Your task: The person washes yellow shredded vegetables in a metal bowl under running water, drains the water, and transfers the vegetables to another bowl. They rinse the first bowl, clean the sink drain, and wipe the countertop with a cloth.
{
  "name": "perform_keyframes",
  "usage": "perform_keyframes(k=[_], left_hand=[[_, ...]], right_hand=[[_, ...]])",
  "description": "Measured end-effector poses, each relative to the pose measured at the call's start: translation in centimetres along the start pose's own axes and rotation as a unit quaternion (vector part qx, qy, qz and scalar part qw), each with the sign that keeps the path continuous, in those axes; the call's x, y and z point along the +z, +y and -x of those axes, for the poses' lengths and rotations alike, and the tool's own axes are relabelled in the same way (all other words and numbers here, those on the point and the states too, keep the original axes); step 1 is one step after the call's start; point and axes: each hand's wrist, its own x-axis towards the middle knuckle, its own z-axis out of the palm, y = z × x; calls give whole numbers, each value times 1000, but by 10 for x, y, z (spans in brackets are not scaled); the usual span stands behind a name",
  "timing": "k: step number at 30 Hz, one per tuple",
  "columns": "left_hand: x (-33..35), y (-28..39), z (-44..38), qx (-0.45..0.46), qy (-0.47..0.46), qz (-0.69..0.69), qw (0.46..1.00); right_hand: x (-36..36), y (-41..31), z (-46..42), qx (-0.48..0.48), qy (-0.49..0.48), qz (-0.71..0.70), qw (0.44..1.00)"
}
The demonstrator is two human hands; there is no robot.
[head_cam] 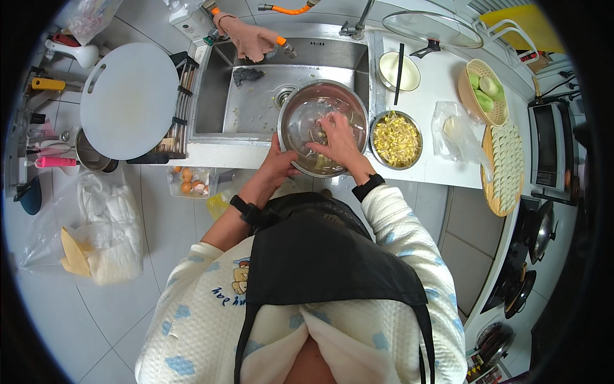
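A stainless steel bowl [352, 96] with water in it is tilted over the front right of the sink. My left hand [277, 167] holds its lower left rim, thumb near the edge and fingers outside. Inside the bowl, my right hand [338, 141] hovers at the water with thumb and fingertips spread. A few bean sprouts [320, 160] lie in the water below and between those fingers. Close to the bowl's right side, a smaller metal bowl [373, 147] stands on the counter, heaped with yellow-headed bean sprouts [397, 139].
Behind the bowl lies the steel sink [216, 113] with a dark scrubber [247, 76]. A cream bowl [389, 67] carries black chopsticks [399, 72]. Farther right are a plastic bag [443, 139], a basket [466, 91] of green vegetable pieces and a board [488, 192] of dumplings. A round cutting board [129, 101] stands left.
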Motion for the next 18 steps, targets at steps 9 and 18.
perform_keyframes(k=[9,18], left_hand=[[3,-1,2,12,28,-11,999],[-1,4,-3,-20,25,-5,999]], right_hand=[[0,0,14,13,-76,25,997],[-14,4,19,-46,-181,49,981]])
